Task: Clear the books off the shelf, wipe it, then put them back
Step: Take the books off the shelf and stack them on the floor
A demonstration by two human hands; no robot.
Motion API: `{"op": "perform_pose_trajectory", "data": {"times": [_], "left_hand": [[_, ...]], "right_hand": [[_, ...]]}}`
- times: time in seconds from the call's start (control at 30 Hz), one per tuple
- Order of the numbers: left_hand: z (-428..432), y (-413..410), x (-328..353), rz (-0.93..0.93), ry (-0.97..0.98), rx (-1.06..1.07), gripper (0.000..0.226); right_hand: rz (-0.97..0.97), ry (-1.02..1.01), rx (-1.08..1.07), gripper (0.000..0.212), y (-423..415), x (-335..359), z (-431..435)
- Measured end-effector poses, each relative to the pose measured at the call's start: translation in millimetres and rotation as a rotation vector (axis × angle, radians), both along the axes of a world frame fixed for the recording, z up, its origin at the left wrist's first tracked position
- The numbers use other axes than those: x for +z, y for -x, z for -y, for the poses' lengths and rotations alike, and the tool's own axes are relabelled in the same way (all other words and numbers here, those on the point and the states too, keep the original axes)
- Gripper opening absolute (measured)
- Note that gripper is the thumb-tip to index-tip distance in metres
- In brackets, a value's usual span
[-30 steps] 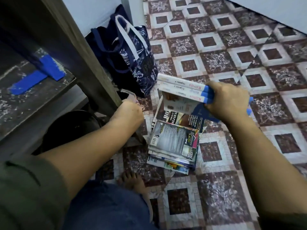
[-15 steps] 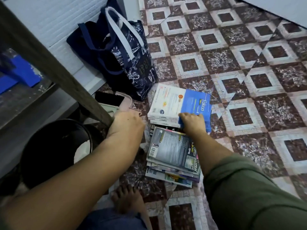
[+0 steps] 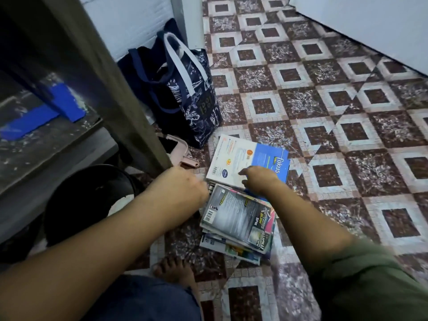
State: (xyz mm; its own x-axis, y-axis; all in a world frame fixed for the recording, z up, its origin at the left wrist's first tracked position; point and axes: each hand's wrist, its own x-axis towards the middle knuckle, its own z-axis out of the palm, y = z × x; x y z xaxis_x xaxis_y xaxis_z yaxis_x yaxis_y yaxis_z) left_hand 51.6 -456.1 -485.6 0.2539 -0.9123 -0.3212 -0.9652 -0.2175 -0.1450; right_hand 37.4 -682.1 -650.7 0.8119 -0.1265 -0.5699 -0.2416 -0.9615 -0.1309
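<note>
Two stacks of books lie on the tiled floor beside the shelf. The far stack has a white and blue "fokus" book [image 3: 234, 156] on top. The near stack [image 3: 238, 221] is topped by a grey SPM book. My right hand [image 3: 260, 179] rests flat on the fokus book's near edge, fingers stretched to the left. My left hand [image 3: 183, 186] is against the left edge of the stacks, its fingers blurred and partly hidden. The dark wooden shelf board [image 3: 34, 144] at the left holds no books and carries strips of blue tape [image 3: 48, 110].
The shelf's upright post [image 3: 108, 84] stands just left of my left hand. A navy tote bag [image 3: 187, 93] leans against the wall behind the books. A pink item [image 3: 179, 150] and a black bucket [image 3: 85, 200] sit near the post. My bare foot [image 3: 173, 269] is below the stacks.
My right hand lowered a bundle of books from the air onto the far stack and now lies on top. My left hand slid right to the stacks' edge.
</note>
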Motion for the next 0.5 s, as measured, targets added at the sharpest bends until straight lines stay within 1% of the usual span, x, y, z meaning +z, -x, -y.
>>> {"op": "perform_pose_trajectory", "data": {"times": [0.03,0.07,0.1,0.13,0.17,0.2,0.27,0.33,0.37,0.4,0.43,0.5], "left_hand": [[-15.8,11.6,6.1,0.03,0.043,-0.039,0.017],[-29.1,19.5,16.1,0.059,0.062,0.029,0.013],[-41.6,23.3,27.1,0.045,0.074,0.076,0.011],[-53.7,26.5,38.8,0.057,0.081,0.19,0.003],[-70.2,31.7,47.2,0.061,-0.015,0.334,0.015],[-93.6,34.1,51.0,0.111,-0.057,0.48,0.03],[-148.8,37.0,73.2,0.161,-0.025,0.754,0.044],[-215.4,40.4,93.0,0.181,0.003,1.022,0.049],[-247.2,45.2,101.7,0.192,0.048,1.125,0.05],[-275.9,53.5,110.6,0.193,0.088,1.211,0.05],[-302.0,62.1,119.8,0.221,0.152,1.278,0.049],[-351.8,76.5,134.6,0.303,0.216,1.426,0.047]], "right_hand": [[0.047,-0.02,0.026,0.04,6.0,17.9,-14.5],[0.089,-0.041,0.053,0.038,13.1,38.8,-31.8],[0.13,-0.073,0.093,0.036,20.2,61.0,-50.4],[0.17,-0.11,0.141,0.034,27.5,85.3,-70.4],[0.216,-0.145,0.2,0.032,34.1,110.5,-91.5],[0.269,-0.168,0.263,0.031,38.9,136.0,-113.5],[0.381,-0.206,0.384,0.032,42.6,183.3,-158.3],[0.475,-0.253,0.488,0.035,39.7,223.4,-204.6],[0.509,-0.264,0.539,0.036,36.7,240.6,-228.6],[0.538,-0.264,0.589,0.036,33.0,255.1,-253.4],[0.558,-0.259,0.635,0.036,29.5,268.5,-279.4],[0.564,-0.263,0.715,0.036,23.3,291.3,-331.3]]}}
